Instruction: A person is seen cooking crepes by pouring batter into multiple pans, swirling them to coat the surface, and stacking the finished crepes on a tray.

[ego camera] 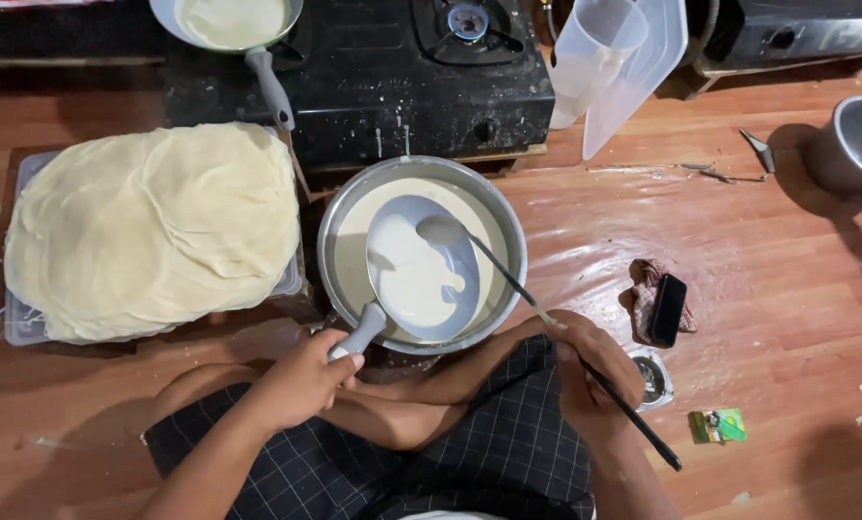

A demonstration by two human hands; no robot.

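My left hand (pixel 301 377) grips the grey handle of a small grey pan (pixel 423 270), held tilted over a metal bowl (pixel 516 229) of pale batter. White batter coats part of the pan's inside. My right hand (pixel 590 371) holds the long dark handle of a ladle (pixel 439 229), whose scoop rests over the pan's upper edge. A tall stack of thin pale crepes (pixel 152 229) lies on a tray at the left. Another pan (pixel 234 21) with batter in it sits on the black gas stove (pixel 392 77).
A clear plastic jug (pixel 595 58) and a clear lid stand right of the stove. A metal pot (pixel 860 144) is at the far right. A dark phone on a cloth (pixel 664 308), a small round lid and a green packet (pixel 718 425) lie on the wooden floor.
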